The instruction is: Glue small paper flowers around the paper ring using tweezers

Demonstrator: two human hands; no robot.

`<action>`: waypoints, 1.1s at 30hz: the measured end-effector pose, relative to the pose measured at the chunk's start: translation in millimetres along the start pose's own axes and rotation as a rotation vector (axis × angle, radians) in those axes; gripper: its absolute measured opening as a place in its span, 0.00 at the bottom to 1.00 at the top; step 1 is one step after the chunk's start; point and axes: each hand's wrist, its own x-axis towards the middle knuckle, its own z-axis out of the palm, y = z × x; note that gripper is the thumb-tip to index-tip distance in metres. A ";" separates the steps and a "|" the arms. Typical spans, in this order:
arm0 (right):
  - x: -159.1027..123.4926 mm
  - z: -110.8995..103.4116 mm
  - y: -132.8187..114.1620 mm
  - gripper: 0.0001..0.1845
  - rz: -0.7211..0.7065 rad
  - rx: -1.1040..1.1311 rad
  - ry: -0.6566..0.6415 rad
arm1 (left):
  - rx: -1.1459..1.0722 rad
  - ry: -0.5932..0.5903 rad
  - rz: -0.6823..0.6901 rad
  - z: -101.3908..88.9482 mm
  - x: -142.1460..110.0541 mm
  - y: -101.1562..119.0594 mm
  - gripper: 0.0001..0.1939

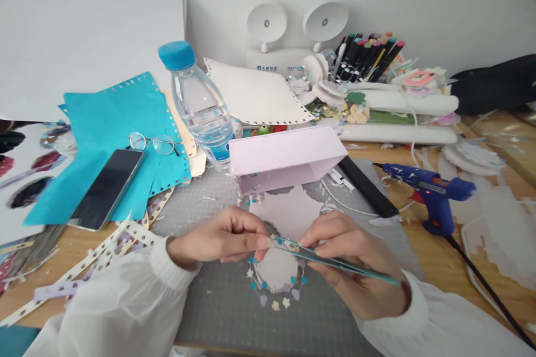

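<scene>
My right hand (pixel 355 256) grips a pair of teal tweezers (pixel 352 269), whose tips point left toward my other hand. My left hand (pixel 228 237) is closed in a pinch beside the tips; what lies between its thumb and finger is too small to make out. Just below both hands is a round white paper piece (pixel 277 272), ringed by a string of small paper flowers and hearts (pixel 275 305) in blue, lilac and cream. Part of its upper edge is hidden by my fingers. A pale lilac paper box (pixel 285 153) lies on its side behind them.
A grey cutting mat (pixel 234 323) covers the table's middle. On the right rests a blue glue gun (pixel 435 189) with its cord. Water bottle (pixel 199 100), phone (pixel 106 189), glasses (pixel 157 143) and blue paper (pixel 113 111) stand left; markers (pixel 371 58) are behind.
</scene>
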 end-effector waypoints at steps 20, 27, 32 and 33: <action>1.5 -1.7 12.9 0.06 0.330 0.351 0.422 | 0.104 0.023 -0.045 1.0 1.7 -1.4 0.17; 5.2 -0.5 18.7 0.10 0.442 0.435 0.506 | 0.419 0.193 0.059 7.1 2.2 -1.4 0.21; 8.5 1.0 23.2 0.10 0.459 0.486 0.519 | 0.497 0.396 0.191 7.2 -0.7 -2.0 0.23; 8.9 1.0 24.5 0.10 0.464 0.495 0.520 | 0.499 0.422 0.222 5.7 -1.9 -1.6 0.23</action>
